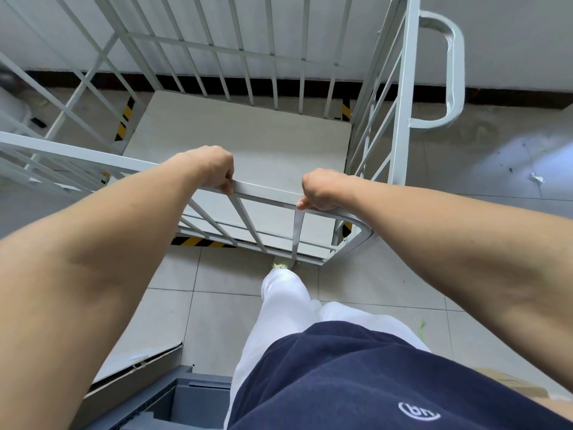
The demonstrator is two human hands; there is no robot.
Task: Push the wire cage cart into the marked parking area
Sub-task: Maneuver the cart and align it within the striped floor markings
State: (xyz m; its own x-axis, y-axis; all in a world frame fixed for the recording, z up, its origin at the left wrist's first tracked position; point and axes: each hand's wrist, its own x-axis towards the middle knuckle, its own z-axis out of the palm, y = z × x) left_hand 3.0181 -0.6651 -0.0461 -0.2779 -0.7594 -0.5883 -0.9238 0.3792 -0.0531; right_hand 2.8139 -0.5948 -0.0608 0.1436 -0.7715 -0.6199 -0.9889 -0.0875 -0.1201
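A pale grey wire cage cart (400, 97) with barred sides and a flat wooden floor stands right in front of me, close to a white wall. Both hands grip the top rail of its near side. My left hand (214, 169) is wrapped over the rail towards the middle. My right hand (321, 190) holds the same rail near the rounded right corner. Yellow-and-black striped floor tape (201, 242) shows under the cart's near edge, and more of it (125, 119) runs along the cart's left side and far right corner. The cart's wheels are hidden.
The white wall with a dark skirting (511, 96) lies just beyond the cart. A looped handle (454, 72) sticks out on the cart's right post. A grey bin and cardboard (148, 386) sit at my lower left. My leg in white trousers (279, 305) steps towards the cart.
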